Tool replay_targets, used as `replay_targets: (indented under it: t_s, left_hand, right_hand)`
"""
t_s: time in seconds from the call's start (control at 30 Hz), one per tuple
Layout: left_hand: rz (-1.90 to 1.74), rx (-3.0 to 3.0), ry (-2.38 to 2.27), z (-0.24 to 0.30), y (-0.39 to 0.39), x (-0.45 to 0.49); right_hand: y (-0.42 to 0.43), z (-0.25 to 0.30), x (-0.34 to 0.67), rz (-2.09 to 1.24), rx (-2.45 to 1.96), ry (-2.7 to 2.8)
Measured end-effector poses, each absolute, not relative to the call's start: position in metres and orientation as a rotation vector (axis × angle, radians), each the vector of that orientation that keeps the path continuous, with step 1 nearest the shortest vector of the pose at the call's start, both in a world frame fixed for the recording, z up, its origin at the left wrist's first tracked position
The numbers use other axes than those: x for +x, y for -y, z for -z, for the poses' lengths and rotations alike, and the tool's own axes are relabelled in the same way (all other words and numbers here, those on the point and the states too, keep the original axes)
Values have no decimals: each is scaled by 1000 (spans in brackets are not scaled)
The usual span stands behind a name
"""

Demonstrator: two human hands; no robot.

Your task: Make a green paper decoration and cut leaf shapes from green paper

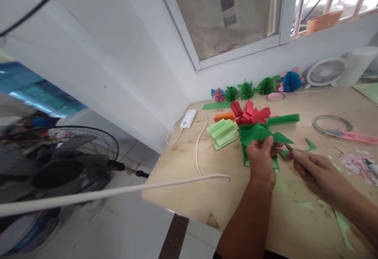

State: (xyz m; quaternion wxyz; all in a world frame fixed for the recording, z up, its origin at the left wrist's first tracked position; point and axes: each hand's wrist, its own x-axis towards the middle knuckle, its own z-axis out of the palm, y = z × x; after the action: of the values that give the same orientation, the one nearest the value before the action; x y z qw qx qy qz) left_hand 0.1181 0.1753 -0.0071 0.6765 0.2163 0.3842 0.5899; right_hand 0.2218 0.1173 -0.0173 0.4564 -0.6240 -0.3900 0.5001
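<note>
My left hand (pixel 261 160) is closed round a folded piece of dark green paper (pixel 256 133) and holds it just above the wooden table (pixel 189 180). Close to its right, my right hand (pixel 310 166) grips small scissors (pixel 288 147), whose dark tips touch the paper's right edge. Behind the green paper lie pleated stacks of paper: a light green stack (pixel 223 133), an orange stack (pixel 225 116) and a red stack (pixel 251 113).
Green offcuts (pixel 310 145) and pink scraps (pixel 354 164) litter the right side. Finished paper balls (pixel 246 90) line the wall, next to a small white fan (pixel 325 71). Tape rolls (pixel 332 125), pink snips (pixel 358 136), and a white power bank (pixel 188 118) with its cable also lie there. A floor fan (pixel 59 164) stands left.
</note>
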Motion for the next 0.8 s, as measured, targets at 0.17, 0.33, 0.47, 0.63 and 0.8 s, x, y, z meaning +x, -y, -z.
replay_targets:
  t_s: [0.17,0.33,0.47,0.63,0.8]
  left_hand:
    - [-1308,481,-838,6,-175,118]
    - [-1307,469,-835,4,-173,118]
    - [-1313,470,-833,4,-172,119]
    - [-1304,467,-834,2,-172,118]
    - [-1302,523,-813,0,-169,115]
  right_hand:
    - [-117,13,220,-1250,-1538,932]
    - [-120,13,219,-1238,-1560,886]
    - [-120,14,219,-1232,-1578,871]
    - [-120,13,219,-1226,-1604,885]
    - [-122,11,219,-1213,-1627,903]
